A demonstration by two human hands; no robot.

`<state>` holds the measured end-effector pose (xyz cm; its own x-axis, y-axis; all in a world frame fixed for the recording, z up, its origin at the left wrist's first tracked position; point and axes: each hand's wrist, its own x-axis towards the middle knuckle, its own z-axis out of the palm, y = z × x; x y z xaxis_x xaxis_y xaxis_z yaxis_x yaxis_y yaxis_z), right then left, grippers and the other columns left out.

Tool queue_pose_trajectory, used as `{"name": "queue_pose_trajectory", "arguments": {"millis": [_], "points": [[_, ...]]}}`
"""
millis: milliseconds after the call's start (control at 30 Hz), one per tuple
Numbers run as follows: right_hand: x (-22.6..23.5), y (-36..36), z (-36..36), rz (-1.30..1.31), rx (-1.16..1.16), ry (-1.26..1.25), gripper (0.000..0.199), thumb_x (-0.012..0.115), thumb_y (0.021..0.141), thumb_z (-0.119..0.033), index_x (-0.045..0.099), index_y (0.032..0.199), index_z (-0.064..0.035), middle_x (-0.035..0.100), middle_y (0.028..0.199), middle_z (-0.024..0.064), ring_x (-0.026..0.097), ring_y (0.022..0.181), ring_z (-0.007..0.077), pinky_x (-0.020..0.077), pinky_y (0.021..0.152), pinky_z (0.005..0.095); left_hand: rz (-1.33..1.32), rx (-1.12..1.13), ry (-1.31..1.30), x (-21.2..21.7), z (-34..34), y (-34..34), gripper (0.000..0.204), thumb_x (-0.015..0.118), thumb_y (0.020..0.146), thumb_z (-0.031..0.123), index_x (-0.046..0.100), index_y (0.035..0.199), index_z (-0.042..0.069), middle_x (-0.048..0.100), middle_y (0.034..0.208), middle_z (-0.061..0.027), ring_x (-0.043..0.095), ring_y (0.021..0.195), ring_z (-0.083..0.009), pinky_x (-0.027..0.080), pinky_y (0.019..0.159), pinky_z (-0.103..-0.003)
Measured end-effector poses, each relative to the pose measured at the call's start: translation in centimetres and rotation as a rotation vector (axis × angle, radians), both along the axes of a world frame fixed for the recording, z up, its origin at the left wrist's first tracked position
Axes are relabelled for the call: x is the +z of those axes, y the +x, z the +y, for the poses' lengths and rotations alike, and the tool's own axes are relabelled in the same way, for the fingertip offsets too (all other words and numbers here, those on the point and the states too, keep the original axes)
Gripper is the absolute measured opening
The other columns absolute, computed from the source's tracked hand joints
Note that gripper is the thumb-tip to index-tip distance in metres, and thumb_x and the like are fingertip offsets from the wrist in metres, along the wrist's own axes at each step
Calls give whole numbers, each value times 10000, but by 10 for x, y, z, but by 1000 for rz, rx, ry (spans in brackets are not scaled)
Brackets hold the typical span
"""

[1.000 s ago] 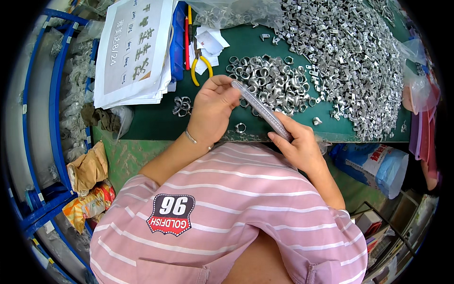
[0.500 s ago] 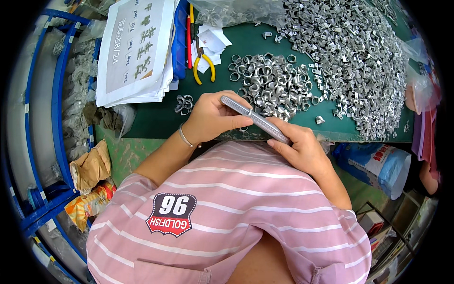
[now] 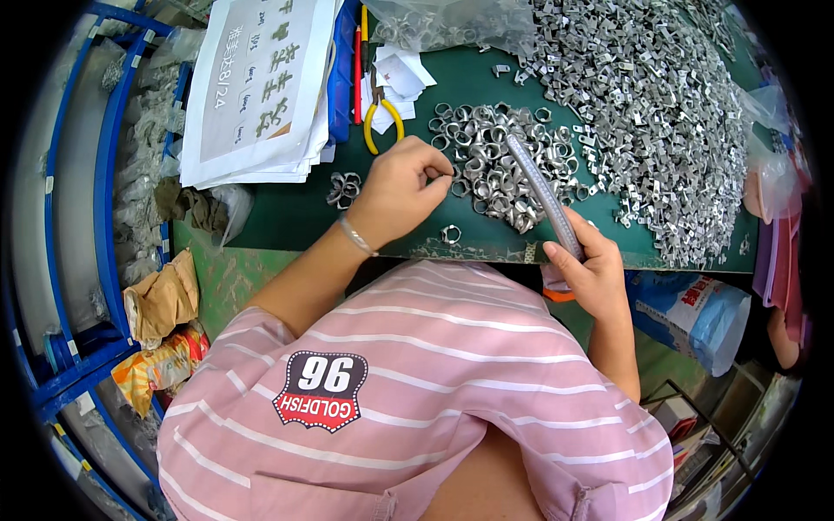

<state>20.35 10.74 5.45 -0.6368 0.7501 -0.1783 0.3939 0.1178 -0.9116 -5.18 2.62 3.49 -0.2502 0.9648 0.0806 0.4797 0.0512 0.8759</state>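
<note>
My right hand (image 3: 591, 265) grips the lower end of a grey ring mandrel (image 3: 540, 189), a tapered stick with fine markings, and its tip points up and left over a pile of silver rings (image 3: 495, 161). No ring shows on the visible part of the stick. My left hand (image 3: 404, 191) is at the left edge of that pile, thumb and fingertips pinched together. Whatever the pinch holds is hidden. One loose ring (image 3: 451, 234) lies by the table's front edge. A small cluster of rings (image 3: 344, 189) lies left of my left hand.
A large heap of small silver metal parts (image 3: 643, 122) covers the right of the green table (image 3: 434, 247). Yellow-handled pliers (image 3: 383, 117), a blue tray (image 3: 343, 87) and printed sheets (image 3: 256, 95) lie at the back left. A plastic bag of rings (image 3: 452, 26) sits behind.
My left hand has come off the mandrel and moved slightly up, near the pile. My right hand has moved right, swinging the mandrel more upright. The ring that was around the mandrel no longer shows there.
</note>
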Motion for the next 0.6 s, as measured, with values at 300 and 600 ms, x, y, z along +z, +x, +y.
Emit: {"name": "queue_pose_trajectory", "arguments": {"millis": [300, 600], "points": [[2, 1, -6, -49, -15, -134, 407, 660, 776, -56, 542, 1157, 24, 624, 940, 57, 516, 786, 69, 439, 704, 219, -39, -33, 48, -6, 3, 1, 49, 649, 739, 5, 611, 770, 4, 556, 813, -60, 523, 680, -130, 430, 596, -271], [5, -11, -8, -15, 69, -60, 420, 661, 775, -57, 532, 1166, 29, 636, 985, 101, 539, 842, 82, 449, 746, 237, -1545, -94, -11, 13, -3, 5, 263, 444, 937, 152, 482, 1145, -5, 518, 896, -31, 397, 698, -56, 347, 566, -172]]}}
